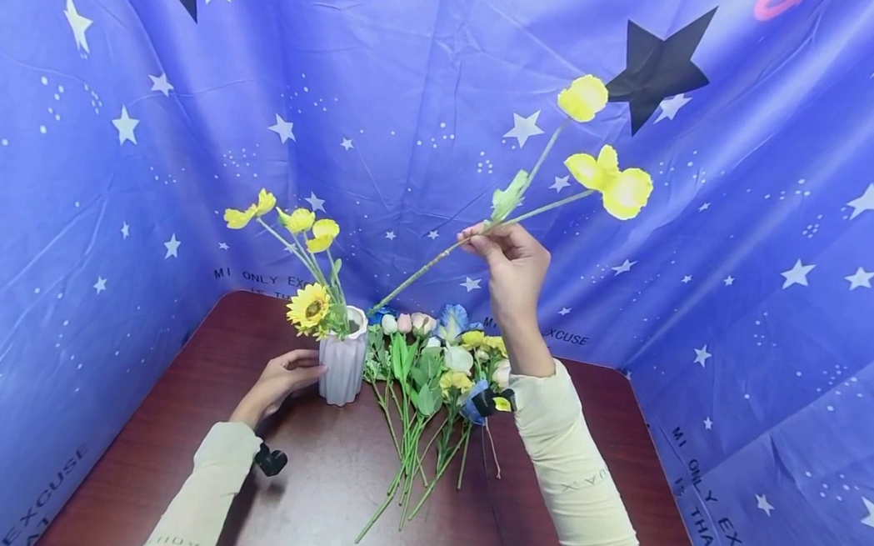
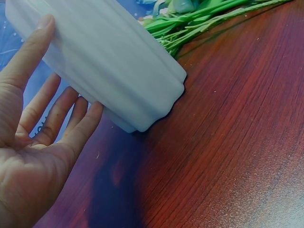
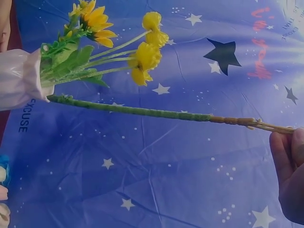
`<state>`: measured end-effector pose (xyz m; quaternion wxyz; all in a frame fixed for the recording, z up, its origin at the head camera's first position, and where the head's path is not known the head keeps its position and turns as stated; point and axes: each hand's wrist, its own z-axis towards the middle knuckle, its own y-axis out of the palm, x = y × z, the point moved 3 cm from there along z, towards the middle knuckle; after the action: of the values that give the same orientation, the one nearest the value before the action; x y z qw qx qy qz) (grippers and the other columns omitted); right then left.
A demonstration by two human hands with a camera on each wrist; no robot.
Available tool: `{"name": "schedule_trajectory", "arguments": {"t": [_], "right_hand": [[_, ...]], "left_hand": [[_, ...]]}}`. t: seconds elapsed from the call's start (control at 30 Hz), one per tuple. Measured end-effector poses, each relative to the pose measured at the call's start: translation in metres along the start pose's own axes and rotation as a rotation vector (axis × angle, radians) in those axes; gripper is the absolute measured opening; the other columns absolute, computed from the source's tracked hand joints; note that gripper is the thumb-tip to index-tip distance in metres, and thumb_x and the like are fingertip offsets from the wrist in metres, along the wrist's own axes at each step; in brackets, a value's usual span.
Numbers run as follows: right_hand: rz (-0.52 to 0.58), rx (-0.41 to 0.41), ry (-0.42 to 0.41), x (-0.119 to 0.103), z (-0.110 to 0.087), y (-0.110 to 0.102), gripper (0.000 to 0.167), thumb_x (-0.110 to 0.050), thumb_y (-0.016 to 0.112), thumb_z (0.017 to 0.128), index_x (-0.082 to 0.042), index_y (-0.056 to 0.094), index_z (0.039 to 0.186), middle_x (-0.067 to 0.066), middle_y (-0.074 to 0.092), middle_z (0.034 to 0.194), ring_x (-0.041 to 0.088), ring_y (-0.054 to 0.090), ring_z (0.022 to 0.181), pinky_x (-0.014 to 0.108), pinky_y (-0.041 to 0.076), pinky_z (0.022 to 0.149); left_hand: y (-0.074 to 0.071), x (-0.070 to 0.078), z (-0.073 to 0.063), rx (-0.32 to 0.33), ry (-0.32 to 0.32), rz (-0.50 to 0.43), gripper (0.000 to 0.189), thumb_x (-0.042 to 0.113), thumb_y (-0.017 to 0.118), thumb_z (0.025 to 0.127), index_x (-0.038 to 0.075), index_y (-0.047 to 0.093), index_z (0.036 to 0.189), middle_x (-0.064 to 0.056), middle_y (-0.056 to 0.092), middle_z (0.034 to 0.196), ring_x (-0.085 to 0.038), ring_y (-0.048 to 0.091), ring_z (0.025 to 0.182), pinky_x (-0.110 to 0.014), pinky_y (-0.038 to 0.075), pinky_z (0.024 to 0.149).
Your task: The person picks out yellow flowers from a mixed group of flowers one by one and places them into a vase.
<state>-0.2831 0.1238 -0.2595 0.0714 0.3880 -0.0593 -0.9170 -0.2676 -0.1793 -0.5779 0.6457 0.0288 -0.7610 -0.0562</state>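
Separately, the two hands work about a pale fluted vase (image 1: 342,372) on the desk (image 1: 311,491). Raised, the right hand (image 1: 515,282) pinches a yellow-flowered spray (image 3: 166,114) along its stem; its blooms spread above that hand, its lower end near the vase's rim (whether inside cannot be told). The left hand (image 1: 287,383), fingers extended, touches the vase's side. Above it, a sunflower (image 1: 309,307) stands in the vase; below the right hand lie mixed flowers (image 1: 431,373).

Starry blue-purple fabric (image 1: 418,96) is basically the walls here, just past the far and side edges of a shiny reddish-brown wood-grain surface (image 1: 303,499).
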Motion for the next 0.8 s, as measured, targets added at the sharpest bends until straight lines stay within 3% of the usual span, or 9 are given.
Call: {"name": "schedule_trajectory", "arguments": {"t": [0.3,0.6,0.8], "right_hand": [[-0.019,-0.023,0.078,0.012,-0.005,0.01,0.01,0.017,0.067,0.087,0.008,0.068,0.084,-0.004,0.076,0.081,0.014,0.075,0.077,0.034,0.064,0.077],[-0.013,-0.087,0.131,0.03,-0.012,0.022,0.006,0.02,0.063,0.087,0.023,0.062,0.092,-0.006,0.075,0.08,0.012,0.074,0.075,0.032,0.064,0.075],[-0.025,-0.155,0.147,0.042,-0.014,0.031,0.004,0.021,0.061,0.088,0.022,0.063,0.091,0.017,0.076,0.085,0.011,0.074,0.076,0.034,0.064,0.077]], "left_hand": [[0.0,-0.001,0.0,-0.001,0.014,-0.006,0.057,0.011,0.076,0.092,-0.007,0.051,0.139,-0.001,0.066,0.113,-0.005,0.068,0.099,-0.025,0.058,0.092],[-0.001,-0.001,0.0,-0.009,0.024,-0.014,0.056,0.008,0.073,0.093,-0.011,0.049,0.14,0.002,0.066,0.109,-0.004,0.067,0.098,-0.029,0.058,0.096],[0.0,-0.001,0.0,0.007,0.008,0.006,0.057,0.012,0.075,0.092,-0.007,0.051,0.14,0.0,0.067,0.114,-0.004,0.067,0.099,-0.027,0.058,0.094]]}}
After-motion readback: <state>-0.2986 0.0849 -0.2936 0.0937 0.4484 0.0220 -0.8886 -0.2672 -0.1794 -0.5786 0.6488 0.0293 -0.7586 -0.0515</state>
